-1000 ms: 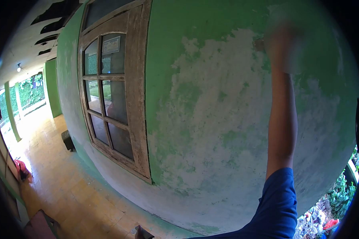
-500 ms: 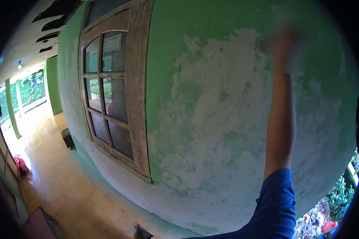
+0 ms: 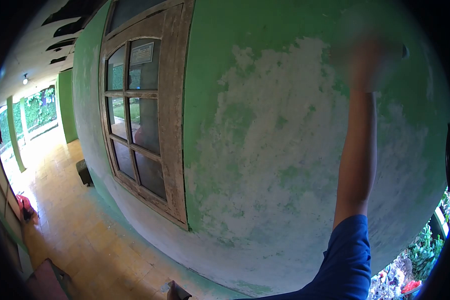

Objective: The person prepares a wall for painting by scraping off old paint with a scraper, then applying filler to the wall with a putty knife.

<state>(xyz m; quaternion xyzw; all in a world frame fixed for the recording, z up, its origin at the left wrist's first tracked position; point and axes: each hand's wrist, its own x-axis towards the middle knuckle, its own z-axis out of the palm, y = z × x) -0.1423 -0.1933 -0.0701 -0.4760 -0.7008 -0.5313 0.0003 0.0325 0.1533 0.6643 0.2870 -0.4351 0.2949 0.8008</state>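
Note:
My right hand (image 3: 369,62) is raised high against the wall (image 3: 270,140), at the upper right. A blur covers the hand, so its fingers are not distinct. It seems closed round something, as a dark smear shows on its left and a small pale-edged tip (image 3: 405,51) pokes out on its right; I cannot make out its kind. My right forearm (image 3: 357,155) stretches straight up from a blue sleeve (image 3: 347,255). Around the hand the wall is green, with a big patch of worn, whitish surface below and left of it. My left hand is out of the frame.
A wooden window (image 3: 172,115) with several panes is left of the worn patch. Yellow floor tiles (image 3: 95,235) run along the wall. A dark box-like object (image 3: 84,173) stands against its base. Low in view are a brownish piece of furniture (image 3: 47,282) and a small brown-and-grey object (image 3: 178,291).
My right hand and forearm have shifted a little to the right along the wall. A pale-edged tip now shows to the right of the hand. The view has barely moved.

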